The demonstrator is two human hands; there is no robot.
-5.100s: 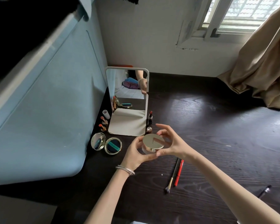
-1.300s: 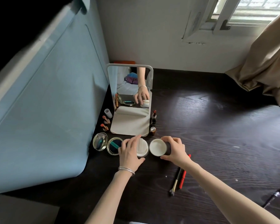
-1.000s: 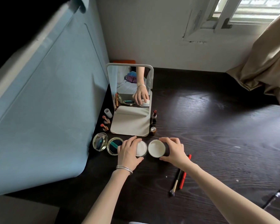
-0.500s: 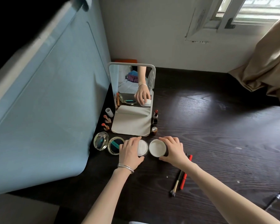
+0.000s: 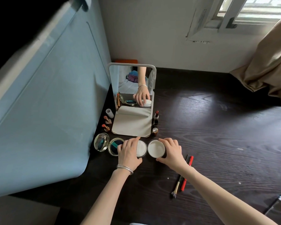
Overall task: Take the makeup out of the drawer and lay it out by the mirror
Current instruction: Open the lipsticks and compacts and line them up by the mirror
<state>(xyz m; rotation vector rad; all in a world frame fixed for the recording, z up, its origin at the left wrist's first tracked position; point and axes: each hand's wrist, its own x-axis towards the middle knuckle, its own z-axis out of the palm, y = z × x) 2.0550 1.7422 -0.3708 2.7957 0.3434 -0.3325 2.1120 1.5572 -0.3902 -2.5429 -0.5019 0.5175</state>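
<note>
My left hand (image 5: 129, 155) has its fingers (image 5: 133, 141) curled over a round white jar (image 5: 141, 148), thumb tucked against its near rim, so they are clamped on it. My right hand (image 5: 172, 151) wraps its fingers around the right side of the lid (image 5: 156, 148), which lies white side up, thumb at its near edge, gripping it. Jar and lid sit side by side, almost touching, on the dark bench (image 5: 217, 135) just in front of the mirror (image 5: 133, 101) base. A bangle (image 5: 125, 168) circles my left wrist. Left of the jar, touching my fingers, I see an open compact (image 5: 114, 146) with its glass lid (image 5: 101, 142) beside it. Along the mirror's left side stand two open lipsticks (image 5: 106, 127) and a small white cap (image 5: 109, 113); on its right side stands another lipstick (image 5: 156, 116) with a small gold-topped piece (image 5: 155, 131) in front of it. The mirror reflects my left hand on the jar. Just right of my right wrist lie a brush (image 5: 177, 185) and a red pencil (image 5: 187, 172), parallel and close together. Far to the right near the bench edge lies a dark slim tool (image 5: 275, 203); I cannot tell what it is. A blue panel (image 5: 47, 111) leans along the left, and a tan curtain (image 5: 269, 65) hangs at the far right below the window (image 5: 250, 12).
</note>
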